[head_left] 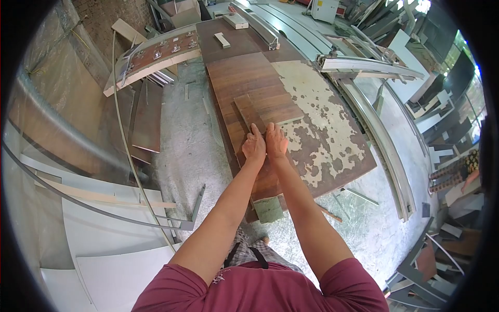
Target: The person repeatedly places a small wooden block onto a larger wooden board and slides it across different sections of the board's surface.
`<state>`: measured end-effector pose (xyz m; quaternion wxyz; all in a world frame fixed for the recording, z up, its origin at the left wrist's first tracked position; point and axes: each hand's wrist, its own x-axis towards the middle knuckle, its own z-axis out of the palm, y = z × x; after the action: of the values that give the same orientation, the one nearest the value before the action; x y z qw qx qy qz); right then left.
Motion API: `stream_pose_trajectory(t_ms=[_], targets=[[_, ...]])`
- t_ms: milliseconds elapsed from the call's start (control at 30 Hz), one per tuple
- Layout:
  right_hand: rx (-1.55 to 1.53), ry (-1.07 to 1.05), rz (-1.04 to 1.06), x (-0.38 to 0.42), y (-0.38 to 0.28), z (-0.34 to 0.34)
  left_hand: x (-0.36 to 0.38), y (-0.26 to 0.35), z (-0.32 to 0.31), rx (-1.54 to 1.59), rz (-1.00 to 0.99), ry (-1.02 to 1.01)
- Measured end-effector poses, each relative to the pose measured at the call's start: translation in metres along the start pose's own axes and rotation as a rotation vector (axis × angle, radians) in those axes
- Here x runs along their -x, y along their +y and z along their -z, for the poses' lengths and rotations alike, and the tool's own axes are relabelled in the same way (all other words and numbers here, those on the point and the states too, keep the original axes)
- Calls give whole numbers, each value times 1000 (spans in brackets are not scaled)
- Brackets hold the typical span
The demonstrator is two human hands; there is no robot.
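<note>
My left hand point(254, 146) rests at the near end of a narrow brown wooden board point(248, 109), its fingers bent over the left edge. Right beside it, my right hand point(276, 141) has its fingers curled at the board's right side, thumbs close together. Both hands appear closed on this board; the undersides of the fingers are hidden. Under it lie larger wood-grain panels point(244, 73), one with a pale cut edge to the right of my hands. They lie on a worn brown worktable point(332, 130) with patches of pale, peeled surface.
A greenish block point(268, 209) sits at the table's near end. Metal rails point(382, 140) run along the right. A side bench point(161, 52) carries several metal fittings. White sheets point(112, 229) lean at the left. Another person point(462, 171) is partly visible at far right, among offcuts.
</note>
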<state>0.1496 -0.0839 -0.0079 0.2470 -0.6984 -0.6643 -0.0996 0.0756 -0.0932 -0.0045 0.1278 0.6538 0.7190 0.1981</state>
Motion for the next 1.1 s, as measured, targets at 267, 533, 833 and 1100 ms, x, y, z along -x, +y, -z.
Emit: stream_pose_trajectory(t_ms=[267, 533, 833, 1100], targets=[[-20, -63, 19, 11, 7, 5, 11, -4, -5, 18, -46, 49], [-189, -156, -117, 23, 15, 19, 17, 6, -5, 34, -105, -1], [-107, 9, -85, -23, 11, -4, -32, 11, -9, -49, -140, 11], [10, 4, -94, -92, 6, -54, -114, 10, -14, -59, -144, -18]])
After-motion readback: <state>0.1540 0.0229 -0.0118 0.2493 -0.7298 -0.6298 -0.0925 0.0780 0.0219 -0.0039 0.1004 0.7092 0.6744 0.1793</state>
